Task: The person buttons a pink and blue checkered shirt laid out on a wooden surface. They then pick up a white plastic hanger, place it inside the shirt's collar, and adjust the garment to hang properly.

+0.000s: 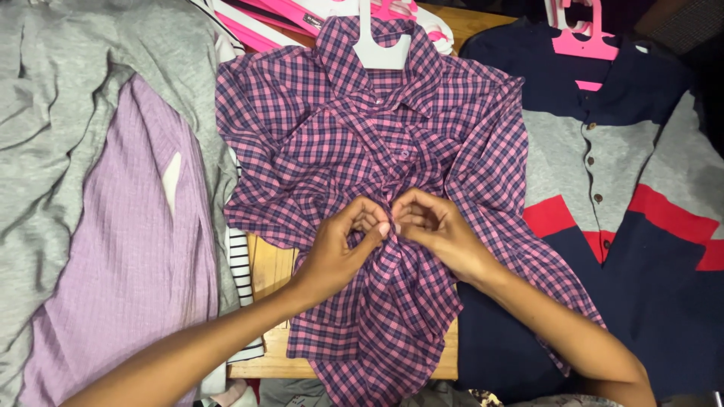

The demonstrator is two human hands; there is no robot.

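A pink and navy checked shirt [354, 128] lies front-up on a wooden table, still on a white hanger [381, 47]. My left hand [339, 245] and my right hand [437, 226] meet at the shirt's front placket, about halfway down. Both pinch the checked cloth there, fingertips almost touching, at what looks like a button. The fabric bunches up around my fingers. The shirt's lower hem hangs over the table's near edge.
A lilac ribbed top [128, 249] and grey cloth [45, 98] lie to the left. A navy, grey and red buttoned shirt [603, 173] on a pink hanger [581, 38] lies to the right. A striped garment [240, 264] peeks out beside the wooden table [268, 267].
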